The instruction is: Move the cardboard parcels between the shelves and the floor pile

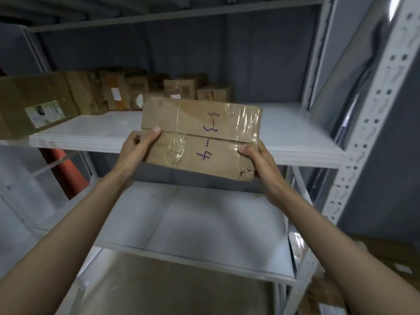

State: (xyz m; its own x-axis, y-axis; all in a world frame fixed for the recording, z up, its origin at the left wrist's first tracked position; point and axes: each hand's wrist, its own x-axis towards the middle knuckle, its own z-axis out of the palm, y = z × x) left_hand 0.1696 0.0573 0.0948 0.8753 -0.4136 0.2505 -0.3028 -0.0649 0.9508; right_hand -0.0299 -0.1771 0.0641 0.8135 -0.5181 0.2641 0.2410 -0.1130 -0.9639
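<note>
I hold a flat cardboard parcel [200, 137], taped and marked "3-3-4" in blue ink, in front of the white upper shelf [295, 137]. My left hand [138, 146] grips its left edge with the thumb on top. At the lower right corner my right hand [256, 160] grips it with the thumb on the top face. The parcel's far end is over the shelf's front edge. Several other cardboard parcels [127, 92] stand in a row at the back left of that shelf.
A large box [34, 105] with a label sits at the shelf's left end. The right part of the upper shelf is bare. A lower shelf [204, 223] lies below. A perforated grey upright [372, 123] stands to the right. More boxes [386, 258] lie low at the right.
</note>
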